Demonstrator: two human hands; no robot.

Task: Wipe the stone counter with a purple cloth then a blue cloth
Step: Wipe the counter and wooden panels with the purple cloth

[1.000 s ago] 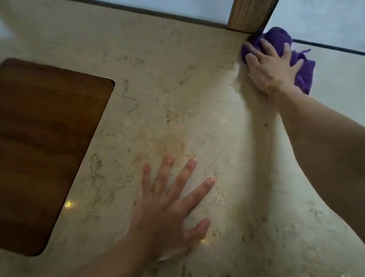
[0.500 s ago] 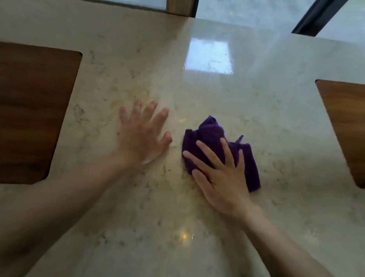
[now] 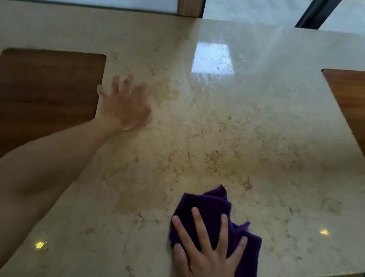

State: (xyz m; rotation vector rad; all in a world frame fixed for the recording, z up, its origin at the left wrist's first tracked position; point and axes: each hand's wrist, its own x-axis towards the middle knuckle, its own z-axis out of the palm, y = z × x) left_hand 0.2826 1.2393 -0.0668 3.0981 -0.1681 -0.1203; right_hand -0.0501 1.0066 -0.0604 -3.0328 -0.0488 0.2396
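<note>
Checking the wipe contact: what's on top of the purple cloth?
The right hand lies flat on the purple cloth, fingers spread, pressing it onto the stone counter near its front edge. The cloth under the palm is hidden.

The left hand (image 3: pixel 124 104) is motion-blurred; the right hand (image 3: pixel 207 260) hides the middle of the purple cloth (image 3: pixel 210 207); both wood panels run off frame

There was only one view, from a camera on the person's head. It looked forward and steeply down at the stone counter (image 3: pixel 212 130) from close above, facing the windows (image 3: pixel 251 1) behind its far edge; its near edge crossed the bottom right.
</note>
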